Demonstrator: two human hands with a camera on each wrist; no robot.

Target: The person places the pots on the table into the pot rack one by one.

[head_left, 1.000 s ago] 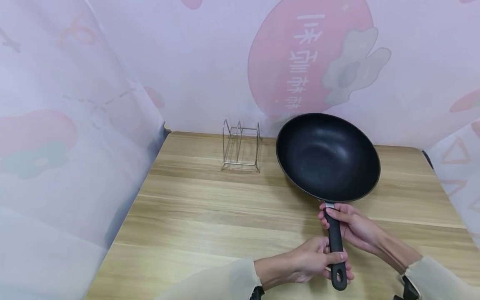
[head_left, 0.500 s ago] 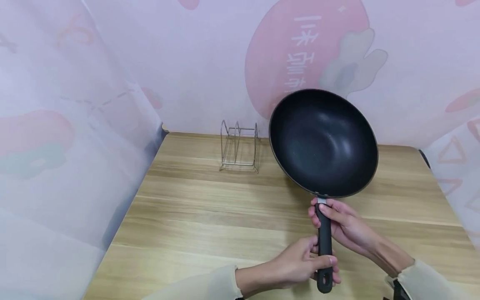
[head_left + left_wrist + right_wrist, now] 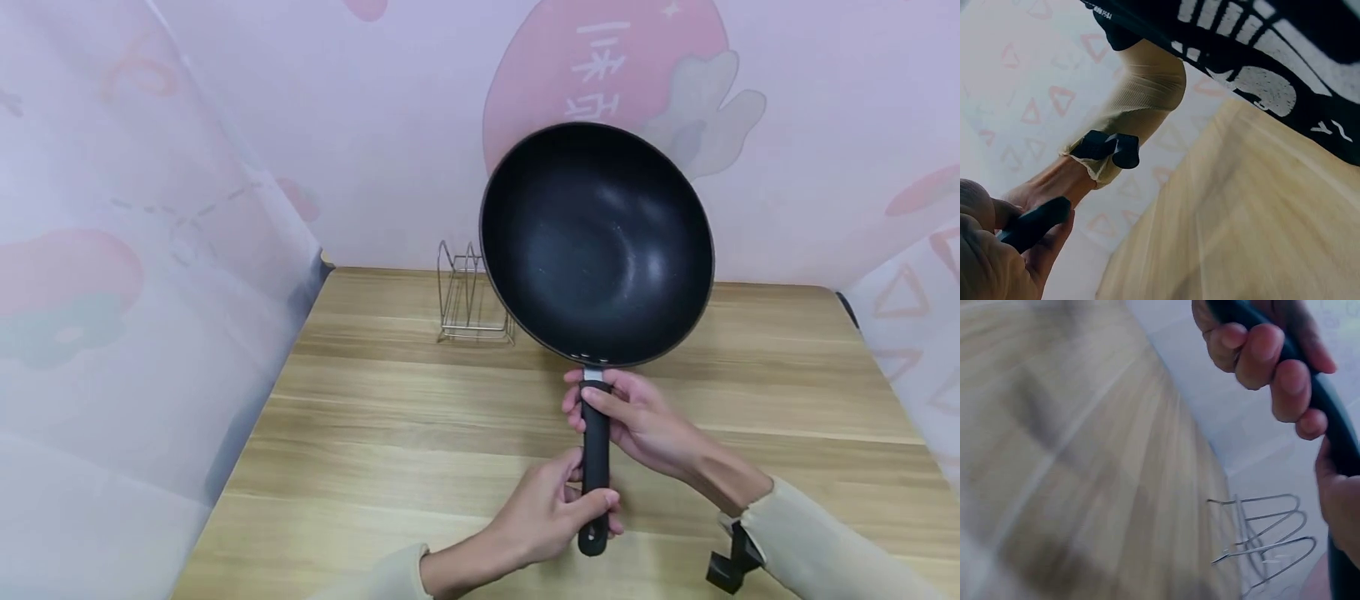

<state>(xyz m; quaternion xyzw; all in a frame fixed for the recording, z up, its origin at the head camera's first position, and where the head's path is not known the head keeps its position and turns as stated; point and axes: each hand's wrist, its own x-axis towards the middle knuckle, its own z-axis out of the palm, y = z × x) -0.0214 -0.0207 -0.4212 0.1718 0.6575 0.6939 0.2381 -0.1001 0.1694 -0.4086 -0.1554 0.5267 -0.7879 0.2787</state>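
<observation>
Wood-grain tabletop (image 3: pixel 360 433) fills the lower head view; its far edge meets a pink-and-white printed cloth (image 3: pixel 390 125) towards 12 o'clock, its left edge slants along a 1-to-7 o'clock line, its right along 11-to-5. From the hands, the widest stretch of wood lies at 9 to 10 o'clock, with more at 2 to 3. A wire rack (image 3: pixel 468 292) stands near the far edge, partly covered in that view by the rim of the black wok (image 3: pixel 596 246). Raised above the table, the wok shows its inside to the head camera, its long axis on 12-to-6, the handle (image 3: pixel 596 450) pointing to 6. The right hand (image 3: pixel 645 425) grips that handle just below the bowl, fingers wrapped round; the left hand (image 3: pixel 543 508) grips nearer the end, thumb across it.
</observation>
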